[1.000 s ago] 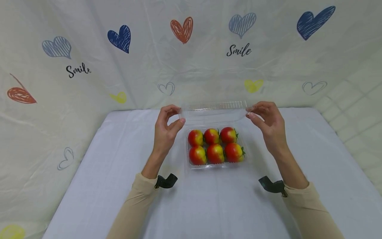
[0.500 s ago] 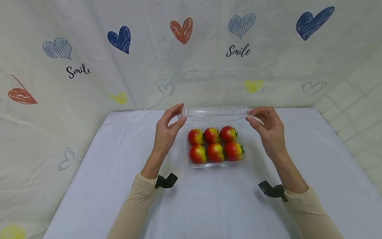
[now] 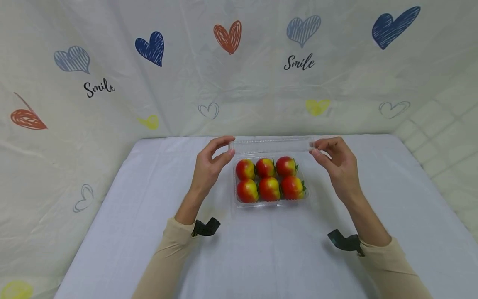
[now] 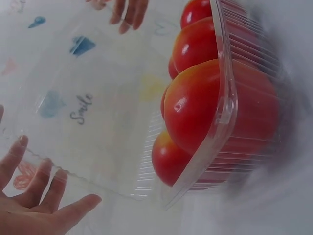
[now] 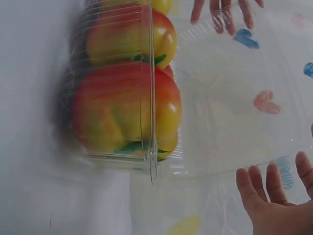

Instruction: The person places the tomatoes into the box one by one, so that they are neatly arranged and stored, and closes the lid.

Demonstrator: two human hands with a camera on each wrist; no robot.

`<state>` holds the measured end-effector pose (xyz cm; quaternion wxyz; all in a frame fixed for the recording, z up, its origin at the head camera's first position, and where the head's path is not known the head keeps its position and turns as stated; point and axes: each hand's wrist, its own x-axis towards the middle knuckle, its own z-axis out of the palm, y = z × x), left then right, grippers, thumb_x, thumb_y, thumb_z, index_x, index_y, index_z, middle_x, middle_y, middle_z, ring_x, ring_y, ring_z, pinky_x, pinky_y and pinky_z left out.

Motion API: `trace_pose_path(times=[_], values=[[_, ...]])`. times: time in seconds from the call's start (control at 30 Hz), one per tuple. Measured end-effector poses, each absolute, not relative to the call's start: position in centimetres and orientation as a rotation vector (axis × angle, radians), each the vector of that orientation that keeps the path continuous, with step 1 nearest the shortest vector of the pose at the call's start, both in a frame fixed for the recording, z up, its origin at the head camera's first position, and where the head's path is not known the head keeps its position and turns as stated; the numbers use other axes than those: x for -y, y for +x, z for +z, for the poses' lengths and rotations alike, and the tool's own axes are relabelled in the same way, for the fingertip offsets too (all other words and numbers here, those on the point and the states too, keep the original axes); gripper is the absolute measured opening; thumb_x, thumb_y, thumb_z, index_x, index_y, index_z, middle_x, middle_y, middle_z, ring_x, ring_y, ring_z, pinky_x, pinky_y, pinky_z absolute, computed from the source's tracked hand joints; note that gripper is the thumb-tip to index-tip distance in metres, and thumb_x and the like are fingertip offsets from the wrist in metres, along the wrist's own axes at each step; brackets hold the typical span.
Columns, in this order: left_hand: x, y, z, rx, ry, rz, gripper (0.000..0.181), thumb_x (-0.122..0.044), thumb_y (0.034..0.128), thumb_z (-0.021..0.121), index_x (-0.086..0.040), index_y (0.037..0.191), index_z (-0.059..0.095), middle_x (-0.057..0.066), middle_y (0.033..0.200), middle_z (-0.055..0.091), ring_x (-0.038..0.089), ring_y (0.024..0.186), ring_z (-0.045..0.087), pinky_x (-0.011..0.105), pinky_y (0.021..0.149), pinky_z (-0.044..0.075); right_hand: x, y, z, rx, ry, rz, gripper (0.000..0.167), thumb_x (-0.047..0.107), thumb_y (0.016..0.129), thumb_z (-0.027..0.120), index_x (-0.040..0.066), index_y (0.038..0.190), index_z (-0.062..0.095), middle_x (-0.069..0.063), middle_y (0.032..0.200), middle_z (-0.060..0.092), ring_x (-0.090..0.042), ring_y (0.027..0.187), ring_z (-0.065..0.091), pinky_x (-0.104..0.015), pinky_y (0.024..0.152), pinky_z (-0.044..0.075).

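Note:
A clear plastic box (image 3: 274, 204) stands on the table with several red-and-yellow tomatoes (image 3: 269, 189) in two rows. Green leafy tops show on some of the tomatoes. Its clear lid (image 3: 270, 146) is raised at the far side, ribbed along the edge. My left hand (image 3: 209, 166) holds the left end of the lid between thumb and fingers. At the lid's right end, my right hand (image 3: 336, 166) pinches the corner. Through the see-through lid (image 4: 98, 127), the other hand's fingers show in the left wrist view. Neither hand touches the tomatoes.
A white cloth covers the table (image 3: 261, 257). Close behind the box hangs a pale curtain (image 3: 254, 83) printed with hearts and the word Smile. Dark wrist mounts (image 3: 206, 227) stick inward from both sleeves.
Both hands have lowered the lid's raised edge a little, bringing it nearer the box. The left hand has shifted slightly right. The tomatoes stay in their places.

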<state>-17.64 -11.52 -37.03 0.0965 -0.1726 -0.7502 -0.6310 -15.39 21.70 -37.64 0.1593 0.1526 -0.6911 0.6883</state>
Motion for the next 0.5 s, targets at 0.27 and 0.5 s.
trace_pose_path(times=[0.27, 0.5], values=[[11.9, -17.4, -37.4, 2.206, -0.566, -1.906, 0.037, -0.018, 0.0993, 0.066, -0.01, 0.135, 0.064, 0.007, 0.143, 0.062, 0.033, 0.138, 0.053, 0.047, 0.118, 0.048, -22.0, -15.0, -37.7, 1.99, 0.461, 1.976, 0.008, 0.001, 0.1, 0.061, 0.001, 0.108, 0.059, -0.006, 0.117, 0.067, -0.017, 0.114, 0.067, -0.015, 0.099, 0.055], [12.6, -17.3, -37.7, 2.286, -0.608, -1.901, 0.039, -0.02, 0.0983, 0.067, -0.014, 0.136, 0.064, 0.003, 0.146, 0.058, 0.021, 0.14, 0.051, 0.051, 0.12, 0.045, -22.3, -14.7, -37.7, 2.087, 0.433, 1.91, 0.005, 0.003, 0.101, 0.061, 0.002, 0.105, 0.059, -0.003, 0.119, 0.065, -0.014, 0.119, 0.063, -0.012, 0.098, 0.054]])
